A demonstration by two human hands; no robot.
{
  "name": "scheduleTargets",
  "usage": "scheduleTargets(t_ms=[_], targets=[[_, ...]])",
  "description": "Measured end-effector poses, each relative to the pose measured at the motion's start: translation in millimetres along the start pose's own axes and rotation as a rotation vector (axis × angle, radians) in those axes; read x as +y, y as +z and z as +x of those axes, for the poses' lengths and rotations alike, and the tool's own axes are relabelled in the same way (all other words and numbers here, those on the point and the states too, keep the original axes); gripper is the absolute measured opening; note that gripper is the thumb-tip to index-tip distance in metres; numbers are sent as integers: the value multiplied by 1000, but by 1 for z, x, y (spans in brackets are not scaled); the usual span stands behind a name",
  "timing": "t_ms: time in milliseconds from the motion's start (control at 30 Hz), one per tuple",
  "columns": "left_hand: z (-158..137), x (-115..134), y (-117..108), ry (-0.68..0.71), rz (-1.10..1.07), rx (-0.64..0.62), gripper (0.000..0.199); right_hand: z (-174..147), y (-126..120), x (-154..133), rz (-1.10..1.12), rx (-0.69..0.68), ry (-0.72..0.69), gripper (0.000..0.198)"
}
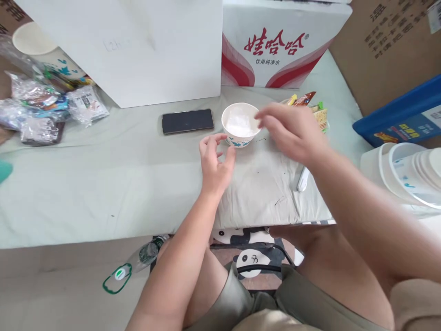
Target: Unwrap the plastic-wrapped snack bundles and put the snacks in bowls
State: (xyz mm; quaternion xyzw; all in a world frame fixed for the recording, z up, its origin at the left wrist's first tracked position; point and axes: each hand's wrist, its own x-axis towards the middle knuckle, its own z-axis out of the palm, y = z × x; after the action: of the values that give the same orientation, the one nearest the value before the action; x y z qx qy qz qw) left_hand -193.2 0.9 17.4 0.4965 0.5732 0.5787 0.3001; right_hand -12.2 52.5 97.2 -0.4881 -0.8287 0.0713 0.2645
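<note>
A white paper bowl (241,126) with a blue-green leaf print stands upright on the cloth-covered table, and its inside looks white. My left hand (217,163) is at the bowl's left front, the thumb and fingertips resting against its side. Over on the other side, my right hand (292,131) is blurred, with bent fingers pointing at the right rim. Whether they touch the rim or hold anything small, I cannot tell. Behind that hand, several wrapped snacks (320,117) are partly hidden. A white handle-like object (303,179) lies below the right wrist.
A black phone (188,121) lies left of the bowl. White boxes (165,55) and a red-and-white carton (272,50) stand behind. Packaged snacks (44,108) and a large paper cup (37,43) are far left. Tubs (375,170) are at right, and a bottle (148,253) is below the edge.
</note>
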Motion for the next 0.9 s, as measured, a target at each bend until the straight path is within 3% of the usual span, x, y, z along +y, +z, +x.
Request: scheduleTargets(t_ms=[133, 200, 333, 500, 567, 733, 900], targets=[[3, -3, -2, -24, 39, -55, 38, -77, -20, 19, 58, 264, 268, 20], [7, -5, -2, -17, 62, -89, 47, -91, -20, 36, 14, 231, 403, 33], [16, -13, 4, -16, 121, -133, 54, -88, -14, 62, -132, 54, 554, 30], [17, -16, 24, 20, 99, -104, 20, -81, -6, 77, -264, 49, 609, 35], [14, -14, 35, 1, 84, -122, 21, -76, -6, 84, -285, 42, 630, 37], [22, 3, 74, 1, 189, -147, 21, -63, -25, 109, -218, -12, 807, 39], [44, 24, 126, 1, 198, -225, 17, -47, -38, 141, -182, 133, 922, 38]])
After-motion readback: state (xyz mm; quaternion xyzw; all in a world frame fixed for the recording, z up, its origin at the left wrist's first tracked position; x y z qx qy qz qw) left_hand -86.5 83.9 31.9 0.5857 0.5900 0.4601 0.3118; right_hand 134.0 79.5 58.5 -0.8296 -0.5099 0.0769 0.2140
